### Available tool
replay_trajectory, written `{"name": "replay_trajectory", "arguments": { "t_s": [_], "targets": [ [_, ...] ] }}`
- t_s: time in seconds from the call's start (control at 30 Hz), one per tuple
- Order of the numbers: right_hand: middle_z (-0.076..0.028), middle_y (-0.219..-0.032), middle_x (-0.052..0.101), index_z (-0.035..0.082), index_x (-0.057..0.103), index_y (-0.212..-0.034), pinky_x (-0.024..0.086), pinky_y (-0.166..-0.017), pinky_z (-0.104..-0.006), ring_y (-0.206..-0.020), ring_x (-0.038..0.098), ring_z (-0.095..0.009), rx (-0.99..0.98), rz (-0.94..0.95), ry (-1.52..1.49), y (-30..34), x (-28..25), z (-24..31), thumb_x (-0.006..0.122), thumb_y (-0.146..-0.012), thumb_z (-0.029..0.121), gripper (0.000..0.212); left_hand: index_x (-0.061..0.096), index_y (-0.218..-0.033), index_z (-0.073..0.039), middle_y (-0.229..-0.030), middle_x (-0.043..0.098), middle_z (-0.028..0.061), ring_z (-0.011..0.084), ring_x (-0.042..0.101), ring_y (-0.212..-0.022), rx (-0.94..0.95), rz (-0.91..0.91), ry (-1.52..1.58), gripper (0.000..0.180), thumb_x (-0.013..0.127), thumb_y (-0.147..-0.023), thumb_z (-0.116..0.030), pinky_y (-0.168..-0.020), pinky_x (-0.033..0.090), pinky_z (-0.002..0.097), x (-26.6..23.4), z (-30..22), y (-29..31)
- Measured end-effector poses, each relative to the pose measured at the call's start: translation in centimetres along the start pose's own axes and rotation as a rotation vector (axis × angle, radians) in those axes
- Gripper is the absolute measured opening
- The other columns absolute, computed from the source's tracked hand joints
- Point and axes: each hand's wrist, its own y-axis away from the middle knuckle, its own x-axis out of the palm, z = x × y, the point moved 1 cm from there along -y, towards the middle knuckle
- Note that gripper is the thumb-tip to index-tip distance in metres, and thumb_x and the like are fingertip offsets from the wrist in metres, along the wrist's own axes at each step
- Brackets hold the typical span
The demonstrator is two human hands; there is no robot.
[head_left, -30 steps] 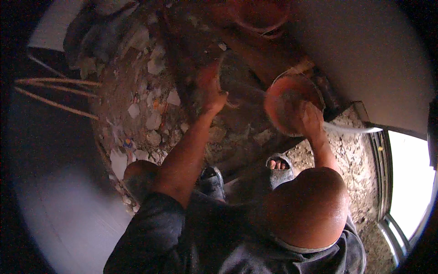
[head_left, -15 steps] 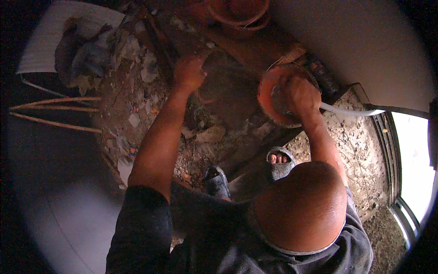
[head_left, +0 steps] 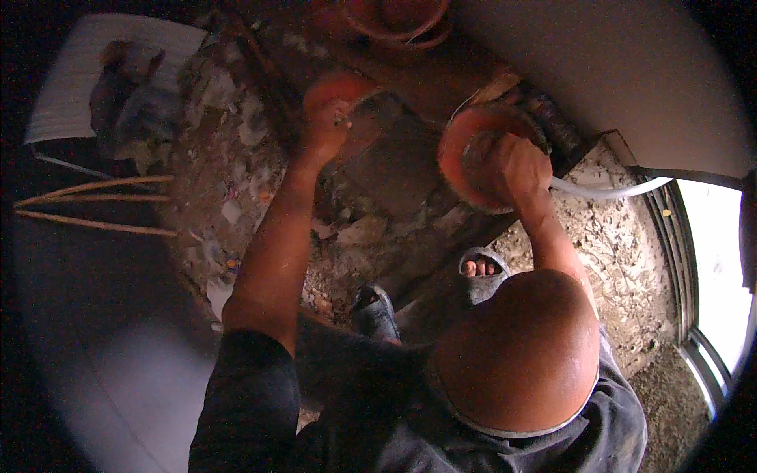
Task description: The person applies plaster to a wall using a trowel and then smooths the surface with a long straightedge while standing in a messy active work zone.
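At the upper middle, my left hand (head_left: 326,132) is closed at the edge of a round orange-red vessel (head_left: 337,88), likely a bucket, tilted and partly lost in shadow. My right hand (head_left: 523,164) is a fist over the mouth of an orange bucket (head_left: 456,160), whose inside is smeared with grey. What that fist holds is hidden by the fingers and the dark. A white hose (head_left: 611,190) runs from beside my right wrist toward the right; whether the hand touches it I cannot tell.
More orange buckets (head_left: 398,35) stand at the top by a pale wall (head_left: 623,79). Rubble and scraps (head_left: 229,169) cover the ground left of centre, beside bent rods (head_left: 95,211). My sandalled feet (head_left: 482,272) stand near a plank edge. Muddy ground (head_left: 623,260) lies at right.
An orange-red vessel now shows at my left hand, where only dark ground showed before. My right hand stays over the bucket, with its fist turned slightly. The view has shifted a little.
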Motion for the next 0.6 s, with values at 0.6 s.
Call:
{"name": "replay_trajectory", "arguments": {
  "t_s": [0.6],
  "targets": [
    [-0.027,-0.088,0.071,0.004,0.075,-0.094,0.057,-0.079,-0.0510,-0.088,0.070,-0.044,-0.153,0.082,-0.181,0.3,-2.3,-0.7,0.045,-0.101,0.040,0.048,0.045,-0.144,-0.007,-0.136,0.059,0.0141,0.0254,0.063,-0.116,-0.410,-0.436,0.108,0.055,0.066,-0.094,-0.014,-0.097,0.051,0.0425,0.4,11.7,4.1]
  ]
}}
